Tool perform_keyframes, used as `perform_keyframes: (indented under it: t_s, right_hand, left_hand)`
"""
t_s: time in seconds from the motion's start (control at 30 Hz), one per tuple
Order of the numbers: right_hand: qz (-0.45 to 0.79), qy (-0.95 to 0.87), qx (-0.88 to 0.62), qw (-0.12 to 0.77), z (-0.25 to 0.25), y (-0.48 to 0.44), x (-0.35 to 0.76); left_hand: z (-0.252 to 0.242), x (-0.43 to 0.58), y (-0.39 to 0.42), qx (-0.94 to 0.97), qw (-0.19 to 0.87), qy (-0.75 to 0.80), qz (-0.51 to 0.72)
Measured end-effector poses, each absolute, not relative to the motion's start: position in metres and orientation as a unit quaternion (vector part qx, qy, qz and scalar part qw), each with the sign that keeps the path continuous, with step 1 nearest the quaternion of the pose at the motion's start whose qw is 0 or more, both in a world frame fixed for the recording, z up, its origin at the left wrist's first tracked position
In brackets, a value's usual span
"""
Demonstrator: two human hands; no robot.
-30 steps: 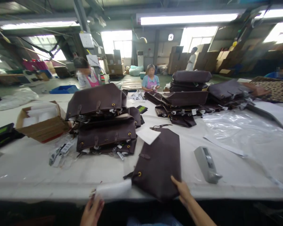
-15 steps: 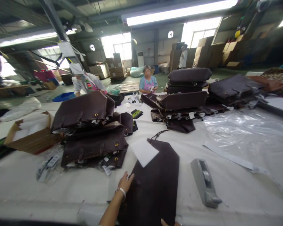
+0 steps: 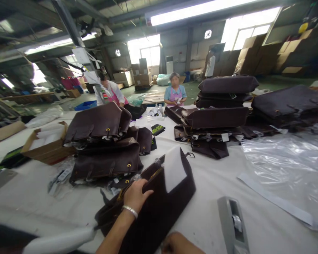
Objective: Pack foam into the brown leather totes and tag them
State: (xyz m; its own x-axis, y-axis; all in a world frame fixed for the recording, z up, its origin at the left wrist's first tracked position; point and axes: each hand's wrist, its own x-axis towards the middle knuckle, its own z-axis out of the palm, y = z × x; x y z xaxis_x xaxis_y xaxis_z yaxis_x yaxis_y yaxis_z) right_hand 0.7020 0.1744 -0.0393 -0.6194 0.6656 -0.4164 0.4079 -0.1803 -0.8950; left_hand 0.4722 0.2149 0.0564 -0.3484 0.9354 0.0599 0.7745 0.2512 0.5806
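At six o'clock in the view, the right hand is blurred and cut off by the lower edge; its fingers cannot be made out. Toward seven, the left hand has its fingertips hidden at the opening of the dark bag, whose near end runs out of view. White paper covers part of that bag. Between four and five, the tape dispenser loses its near end; between seven and eight, the white roll is smeared. Print on the tags toward eight is too small to read.
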Motion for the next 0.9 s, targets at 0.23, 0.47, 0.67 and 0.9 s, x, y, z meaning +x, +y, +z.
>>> perform_keyframes:
  t_s: [0.23, 0.47, 0.67, 0.9]
  right_hand:
    - [0.242, -0.736, -0.482, 0.411, 0.01, 0.276, 0.732]
    - [0.151, -0.861, -0.282, 0.396, 0.044, 0.275, 0.738]
    - [0.177, -0.968, -0.174, 0.047, 0.049, 0.252, 0.684]
    - [0.174, -0.972, -0.16, -0.007, 0.025, 0.248, 0.637]
  left_hand:
    - [0.055, 0.499, 0.183, 0.616, 0.057, 0.773, 0.14]
    - [0.053, 0.523, 0.16, 0.618, 0.115, 0.76, 0.165]
    - [0.06, 0.533, 0.139, 0.623, 0.191, 0.708, 0.271]
    - [0.036, 0.496, 0.037, 0.354, 0.245, 0.747, 0.506]
